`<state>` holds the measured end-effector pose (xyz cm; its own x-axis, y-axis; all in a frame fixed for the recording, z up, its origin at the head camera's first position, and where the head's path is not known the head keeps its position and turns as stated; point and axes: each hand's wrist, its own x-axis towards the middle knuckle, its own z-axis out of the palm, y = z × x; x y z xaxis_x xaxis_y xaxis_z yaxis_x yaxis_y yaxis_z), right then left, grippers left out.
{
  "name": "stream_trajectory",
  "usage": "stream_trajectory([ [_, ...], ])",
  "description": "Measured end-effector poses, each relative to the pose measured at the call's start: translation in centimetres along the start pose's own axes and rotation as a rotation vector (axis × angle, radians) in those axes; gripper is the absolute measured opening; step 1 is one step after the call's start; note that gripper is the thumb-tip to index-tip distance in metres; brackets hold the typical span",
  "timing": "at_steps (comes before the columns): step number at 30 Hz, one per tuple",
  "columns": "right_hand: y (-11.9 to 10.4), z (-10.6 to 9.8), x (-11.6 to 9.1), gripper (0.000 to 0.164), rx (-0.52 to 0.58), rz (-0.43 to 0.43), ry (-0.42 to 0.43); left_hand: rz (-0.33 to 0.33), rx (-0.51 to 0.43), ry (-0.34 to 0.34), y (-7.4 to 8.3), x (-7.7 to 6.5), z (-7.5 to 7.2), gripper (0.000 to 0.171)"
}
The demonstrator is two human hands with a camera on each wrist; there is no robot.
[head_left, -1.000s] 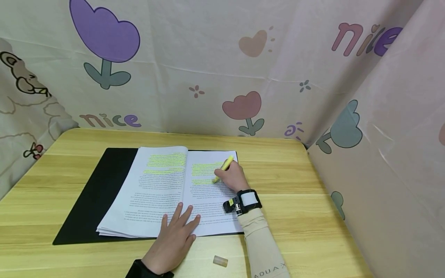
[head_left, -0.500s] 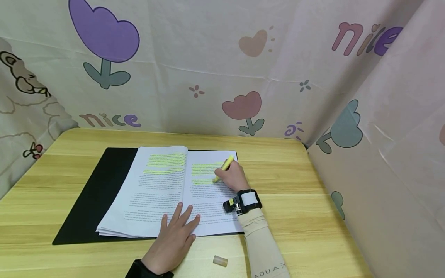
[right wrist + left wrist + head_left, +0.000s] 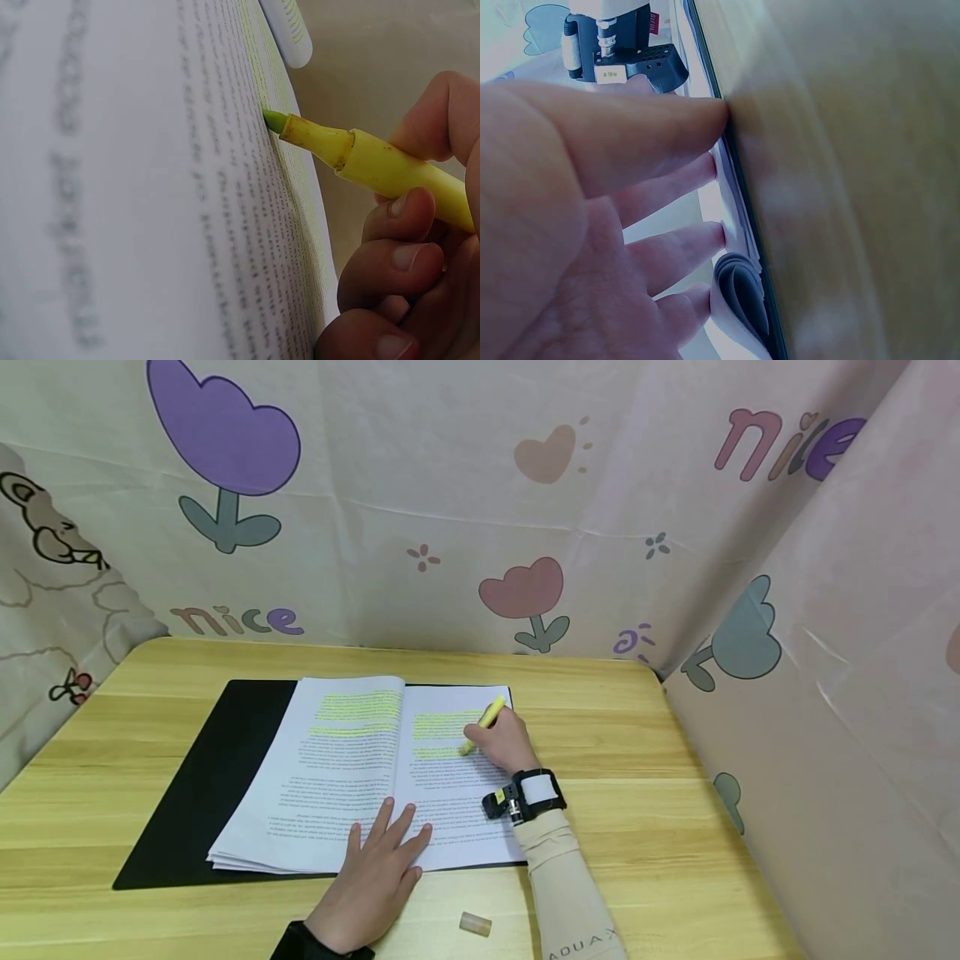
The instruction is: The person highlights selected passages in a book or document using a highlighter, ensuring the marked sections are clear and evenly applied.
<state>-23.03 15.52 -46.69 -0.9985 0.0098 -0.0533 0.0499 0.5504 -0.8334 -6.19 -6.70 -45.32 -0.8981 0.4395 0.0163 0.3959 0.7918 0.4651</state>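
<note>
My right hand (image 3: 504, 742) pinches a yellow highlighter (image 3: 405, 174) between thumb and fingers. The highlighter's green-yellow tip (image 3: 274, 120) touches a printed line on the right page (image 3: 450, 814) of an open stack of bound sheets. Yellow marks cover several lines at the top of both pages. My left hand (image 3: 378, 877) lies spread at the lower middle of the pages, fingertips resting on the paper. In the left wrist view the page edges (image 3: 739, 300) curl beside those fingertips.
A black folder cover (image 3: 195, 793) sticks out left of the left page (image 3: 315, 802). Nearer me, a small translucent cap (image 3: 476, 924) lies on the wooden table (image 3: 615, 843). Patterned cloth (image 3: 420, 460) hangs behind the table and along its sides.
The highlighter tip has shifted very slightly to the right along the line. The left hand, pages and cap keep their places.
</note>
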Motion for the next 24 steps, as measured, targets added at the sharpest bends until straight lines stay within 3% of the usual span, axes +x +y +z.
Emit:
stream_trajectory([
  [24, -0.28, -0.13, -0.20, 0.025, -0.003, 0.012, 0.007, 0.013, 0.009, 0.028, -0.11, 0.09, 0.21, 0.040],
])
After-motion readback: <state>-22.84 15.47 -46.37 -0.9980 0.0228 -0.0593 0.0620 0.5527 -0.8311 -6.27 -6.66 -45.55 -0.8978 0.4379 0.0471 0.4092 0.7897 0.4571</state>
